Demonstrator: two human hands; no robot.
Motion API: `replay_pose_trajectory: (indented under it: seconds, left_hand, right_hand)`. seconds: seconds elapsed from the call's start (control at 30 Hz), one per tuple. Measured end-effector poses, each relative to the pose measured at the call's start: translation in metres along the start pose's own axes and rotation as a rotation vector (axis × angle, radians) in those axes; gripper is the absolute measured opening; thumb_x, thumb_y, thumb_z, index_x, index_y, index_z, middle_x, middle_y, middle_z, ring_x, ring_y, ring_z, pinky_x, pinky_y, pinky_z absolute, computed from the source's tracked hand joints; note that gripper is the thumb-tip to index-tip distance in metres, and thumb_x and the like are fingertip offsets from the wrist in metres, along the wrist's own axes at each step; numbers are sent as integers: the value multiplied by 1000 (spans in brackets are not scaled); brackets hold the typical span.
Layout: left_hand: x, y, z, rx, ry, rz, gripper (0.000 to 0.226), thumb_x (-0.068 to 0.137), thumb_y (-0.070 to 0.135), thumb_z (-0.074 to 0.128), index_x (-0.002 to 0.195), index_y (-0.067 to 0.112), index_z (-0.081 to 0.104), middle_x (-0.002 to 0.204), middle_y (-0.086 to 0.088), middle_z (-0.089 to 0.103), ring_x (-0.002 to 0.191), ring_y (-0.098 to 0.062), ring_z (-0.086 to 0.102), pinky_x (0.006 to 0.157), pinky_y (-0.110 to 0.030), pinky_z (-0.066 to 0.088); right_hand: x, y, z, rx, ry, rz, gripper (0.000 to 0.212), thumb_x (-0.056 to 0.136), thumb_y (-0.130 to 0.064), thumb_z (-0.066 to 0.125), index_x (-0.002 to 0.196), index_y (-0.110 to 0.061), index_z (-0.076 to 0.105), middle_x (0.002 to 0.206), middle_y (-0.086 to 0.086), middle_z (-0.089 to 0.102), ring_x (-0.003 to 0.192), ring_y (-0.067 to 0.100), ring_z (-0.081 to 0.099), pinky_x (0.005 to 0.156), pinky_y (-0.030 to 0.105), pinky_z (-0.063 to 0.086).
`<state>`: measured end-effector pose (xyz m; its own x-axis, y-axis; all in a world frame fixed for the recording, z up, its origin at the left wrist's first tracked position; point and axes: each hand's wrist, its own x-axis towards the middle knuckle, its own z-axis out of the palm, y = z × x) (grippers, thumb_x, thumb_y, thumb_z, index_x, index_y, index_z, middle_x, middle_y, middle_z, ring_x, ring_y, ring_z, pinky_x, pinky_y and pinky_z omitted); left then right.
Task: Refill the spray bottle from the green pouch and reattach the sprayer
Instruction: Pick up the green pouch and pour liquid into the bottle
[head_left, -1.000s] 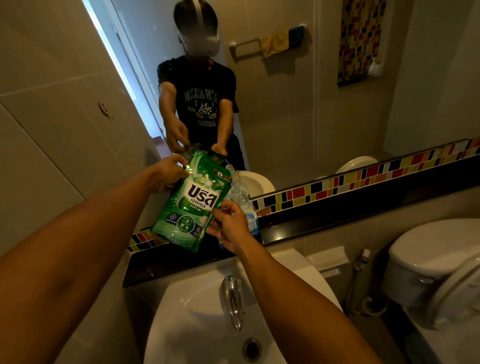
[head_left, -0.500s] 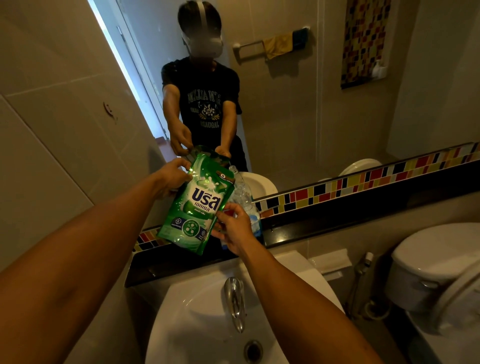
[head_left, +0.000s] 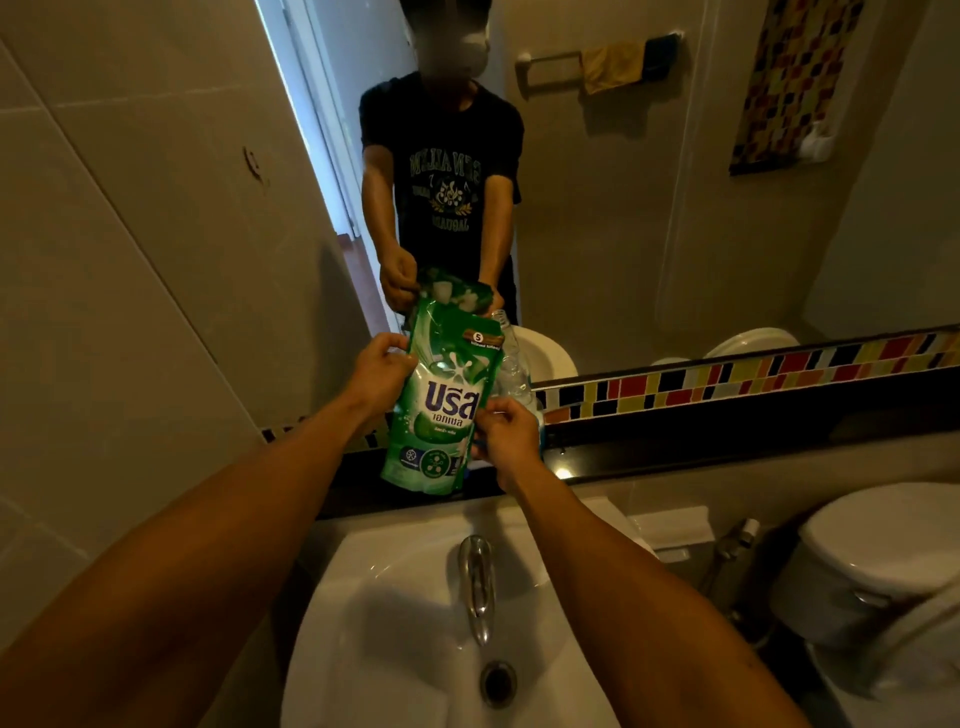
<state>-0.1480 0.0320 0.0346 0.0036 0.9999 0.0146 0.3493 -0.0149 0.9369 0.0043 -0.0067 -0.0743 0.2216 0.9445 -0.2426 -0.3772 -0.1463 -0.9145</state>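
- I see left hand (head_left: 376, 371) pinching green pouch (head_left: 441, 400) at its upper edge, upright over the black counter (head_left: 675, 447).
- Right hand (head_left: 506, 434) grips clear spray bottle (head_left: 511, 371) just behind pouch.

**A home bathroom**

You stand at a white washbasin (head_left: 415, 597) with a chrome tap (head_left: 478, 582), facing a wall mirror (head_left: 649, 208). A toilet (head_left: 878, 561) sits to your right, tiled walls (head_left: 130, 260) around you, a towel rail (head_left: 550, 65) reflected behind.
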Motion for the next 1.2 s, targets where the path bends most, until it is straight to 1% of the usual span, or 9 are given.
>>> replay_pose_trajectory:
  seconds: [0.13,0.3,0.4,0.5,0.6,0.73,0.83,0.97,1.2]
  left_hand:
    - [1,-17,3,-68,1,38,10,98,7,53,99,17,57,93,-6,63,83,-18,62,62,-27,50]
    - [-3,-37,2,-167,10,62,12,100,11,52,100,20,60,103,-9,68,93,-20,67,74,-34,56]
    - [-9,-56,-4,-288,57,21,12,101,10,51,98,20,59,98,-5,69,94,-20,68,79,-39,57]
    - [-15,-77,-14,-407,91,-24,9,102,11,51,99,17,56,97,-5,69,98,-22,67,83,-46,56]
    - [-23,-93,-33,-477,145,-75,5,103,12,51,106,14,52,99,-2,67,92,-15,66,70,-35,59]
    - [-28,-106,-62,-502,225,-119,5,103,12,49,106,16,51,91,2,65,82,-10,64,60,-25,54]
    - [-28,-116,-83,-505,292,-142,7,103,10,48,103,16,50,89,2,65,75,-8,62,55,-21,54]
    - [-22,-132,-110,-512,362,-154,16,103,9,48,93,20,52,91,0,66,80,-12,63,61,-26,52]
    - [-1,-166,-143,-489,486,-213,23,101,10,50,87,28,55,98,0,69,93,-24,67,75,-42,54]
  right_hand:
    - [11,6,-2,-40,38,-29,5,99,-10,60,101,-5,63,105,24,72,90,38,70,82,63,59]
    - [18,8,-5,-94,50,-79,6,100,-9,59,97,-11,64,106,14,74,102,34,72,83,53,62]
    - [21,9,-1,-229,43,-162,10,100,-9,58,94,-13,65,101,13,73,99,30,71,87,53,61]
    - [17,6,8,-368,2,-262,8,100,-5,56,96,-6,62,92,13,69,87,23,66,82,44,61]
    - [17,7,23,-487,-62,-325,6,100,-5,57,99,-2,61,89,12,68,82,19,63,73,32,56]
    - [19,17,53,-544,-167,-312,6,100,-5,57,96,-8,59,92,12,68,84,20,64,71,28,53]
    - [20,29,79,-554,-213,-286,13,101,-5,56,91,-14,58,92,10,68,83,20,64,69,30,53]
    - [26,50,114,-543,-261,-230,9,101,-6,55,98,-12,61,102,12,71,99,29,68,86,42,59]
    - [42,75,163,-544,-288,-169,21,102,-6,51,87,-21,54,94,9,66,85,24,63,64,30,51]
